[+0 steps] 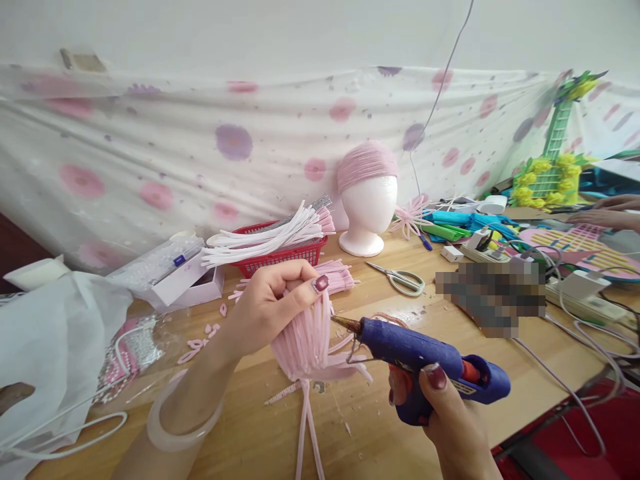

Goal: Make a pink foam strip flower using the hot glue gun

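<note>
My left hand (267, 303) pinches a fanned bunch of pink pipe cleaners (305, 340) between thumb and fingers. The strips lie side by side, and two long ones hang down towards the table's front edge. My right hand (453, 417) is wrapped round the grip of a blue glue gun (415, 350). The gun's nozzle points left, close to the right side of the bunch; I cannot tell whether it touches. Behind my left hand lies a pile of loose pink pipe cleaners (340, 277), partly hidden.
A white foam head (367, 210) with a pink wrap stands behind. Nearby are a red basket (313, 255) of white pipe cleaners, scissors (405, 281) and a plastic box (155, 267). Power strips (583, 300) and cables crowd the right. Another person's hand (607, 217) shows at far right.
</note>
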A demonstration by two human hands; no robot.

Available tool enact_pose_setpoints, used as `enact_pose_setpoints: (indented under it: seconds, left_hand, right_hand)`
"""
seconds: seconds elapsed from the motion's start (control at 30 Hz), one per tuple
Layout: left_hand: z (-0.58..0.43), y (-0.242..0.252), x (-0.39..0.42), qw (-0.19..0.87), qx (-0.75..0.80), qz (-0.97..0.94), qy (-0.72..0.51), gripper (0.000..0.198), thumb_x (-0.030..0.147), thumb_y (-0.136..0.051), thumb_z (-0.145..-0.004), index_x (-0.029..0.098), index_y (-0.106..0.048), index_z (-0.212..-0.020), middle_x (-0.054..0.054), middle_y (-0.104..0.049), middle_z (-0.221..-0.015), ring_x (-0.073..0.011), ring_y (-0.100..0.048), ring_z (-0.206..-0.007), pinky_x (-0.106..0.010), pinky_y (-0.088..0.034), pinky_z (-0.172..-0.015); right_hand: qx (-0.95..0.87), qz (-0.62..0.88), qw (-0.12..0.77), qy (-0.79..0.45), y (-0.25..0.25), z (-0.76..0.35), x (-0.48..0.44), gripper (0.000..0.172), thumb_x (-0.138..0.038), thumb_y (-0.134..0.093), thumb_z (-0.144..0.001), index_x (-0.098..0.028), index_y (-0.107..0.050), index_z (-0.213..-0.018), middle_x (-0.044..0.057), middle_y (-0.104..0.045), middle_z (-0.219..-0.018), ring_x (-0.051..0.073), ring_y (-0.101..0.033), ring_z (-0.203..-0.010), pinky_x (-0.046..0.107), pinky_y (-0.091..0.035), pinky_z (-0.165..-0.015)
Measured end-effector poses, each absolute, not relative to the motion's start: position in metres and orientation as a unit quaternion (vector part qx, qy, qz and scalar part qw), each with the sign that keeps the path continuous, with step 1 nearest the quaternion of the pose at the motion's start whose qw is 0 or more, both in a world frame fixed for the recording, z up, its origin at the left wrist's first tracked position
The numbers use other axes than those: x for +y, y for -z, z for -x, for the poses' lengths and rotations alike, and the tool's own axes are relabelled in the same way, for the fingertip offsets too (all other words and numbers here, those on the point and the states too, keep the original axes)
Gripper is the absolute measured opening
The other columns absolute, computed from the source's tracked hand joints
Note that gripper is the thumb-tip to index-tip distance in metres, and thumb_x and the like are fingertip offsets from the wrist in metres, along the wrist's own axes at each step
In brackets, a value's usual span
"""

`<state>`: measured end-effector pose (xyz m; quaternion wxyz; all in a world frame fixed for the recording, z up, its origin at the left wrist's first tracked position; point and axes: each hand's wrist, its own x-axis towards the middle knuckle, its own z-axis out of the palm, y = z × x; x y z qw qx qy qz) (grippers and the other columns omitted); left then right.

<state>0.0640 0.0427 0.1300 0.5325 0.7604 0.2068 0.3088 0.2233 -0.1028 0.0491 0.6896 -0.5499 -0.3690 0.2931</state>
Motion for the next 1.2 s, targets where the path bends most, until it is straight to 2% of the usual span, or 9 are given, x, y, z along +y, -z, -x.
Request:
enact_pose_setpoints:
  seconds: [0.2,0.27,0.37,0.47,0.57,0.73,1.03,1.2]
  left_hand:
    - [-0.065,-0.129,0.044,0.517,0.219,-0.764,-0.319,0.032,0.043,-0.059,-0.088,0.018,-0.055,-0.069,0.005,-0.044,-0.056,-0.0078,-0.032,-0.047,-0.022,-0.021,-0.043]
    - [-0.065,-0.129,0.044,0.519,0.217,-0.763,-0.319,0.031,0.043,-0.059,-0.088,0.018,-0.054,-0.069,0.005,-0.045,-0.057,-0.0079,-0.033,-0.048,-0.022,-0.022,-0.044]
    - [-0.065,-0.129,0.044,0.518,0.213,-0.765,-0.319,0.030,0.041,-0.057,-0.090,0.018,-0.055,-0.070,0.005,-0.043,-0.057,-0.0080,-0.033,-0.048,-0.022,-0.022,-0.044]
    - [-0.064,-0.129,0.043,0.503,0.212,-0.774,-0.321,0.029,0.039,-0.056,-0.090,0.018,-0.055,-0.070,0.005,-0.043,-0.057,-0.0083,-0.034,-0.049,-0.022,-0.023,-0.044]
    - [-0.063,-0.130,0.043,0.484,0.217,-0.782,-0.327,0.030,0.040,-0.057,-0.089,0.018,-0.056,-0.068,0.004,-0.044,-0.058,-0.0087,-0.035,-0.050,-0.022,-0.025,-0.045]
    - [-0.065,-0.132,0.042,0.492,0.220,-0.770,-0.340,0.028,0.039,-0.059,-0.087,0.018,-0.056,-0.068,0.004,-0.049,-0.056,-0.0086,-0.038,-0.048,-0.021,-0.027,-0.044]
    - [-0.064,-0.134,0.044,0.486,0.225,-0.766,-0.355,0.027,0.035,-0.058,-0.088,0.018,-0.054,-0.066,0.006,-0.045,-0.054,-0.0076,-0.034,-0.047,-0.021,-0.024,-0.043]
    - [-0.063,-0.136,0.046,0.482,0.229,-0.760,-0.370,0.026,0.034,-0.058,-0.087,0.019,-0.054,-0.066,0.006,-0.042,-0.053,-0.0073,-0.033,-0.046,-0.021,-0.025,-0.042]
  right_hand:
    - [-0.385,0.541,0.684,-0.301,-0.040,-0.226,-0.108,0.059,-0.075,-0.064,-0.072,-0.020,-0.062,-0.050,0.004,-0.058,-0.047,0.017,-0.054,-0.045,0.030,-0.047,-0.046]
    - [-0.411,0.526,0.684,-0.294,-0.044,-0.226,-0.108,0.057,-0.074,-0.064,-0.073,-0.020,-0.068,-0.056,0.006,-0.064,-0.053,0.020,-0.060,-0.051,0.032,-0.052,-0.052]
    - [-0.435,0.511,0.686,-0.283,-0.053,-0.226,-0.105,0.055,-0.074,-0.061,-0.077,-0.022,-0.074,-0.065,0.007,-0.069,-0.059,0.023,-0.065,-0.057,0.040,-0.057,-0.069]
    - [-0.450,0.511,0.675,-0.285,-0.059,-0.226,-0.101,0.058,-0.074,-0.056,-0.080,-0.022,-0.073,-0.060,0.007,-0.067,-0.055,0.026,-0.067,-0.061,0.044,-0.057,-0.075]
    - [-0.457,0.515,0.666,-0.289,-0.058,-0.227,-0.100,0.061,-0.075,-0.055,-0.080,-0.021,-0.071,-0.058,0.008,-0.068,-0.057,0.027,-0.068,-0.064,0.042,-0.057,-0.070]
    - [-0.440,0.532,0.668,-0.280,-0.047,-0.230,-0.105,0.062,-0.076,-0.058,-0.077,-0.020,-0.069,-0.055,0.007,-0.064,-0.054,0.021,-0.061,-0.054,0.034,-0.055,-0.056]
    - [-0.440,0.529,0.661,-0.298,-0.045,-0.227,-0.110,0.059,-0.075,-0.062,-0.074,-0.020,-0.064,-0.056,0.004,-0.058,-0.052,0.018,-0.056,-0.050,0.031,-0.050,-0.051]
    - [-0.479,0.501,0.667,-0.272,-0.033,-0.231,-0.110,0.052,-0.067,-0.061,-0.081,-0.020,-0.061,-0.060,0.002,-0.058,-0.051,0.017,-0.055,-0.048,0.030,-0.049,-0.050]
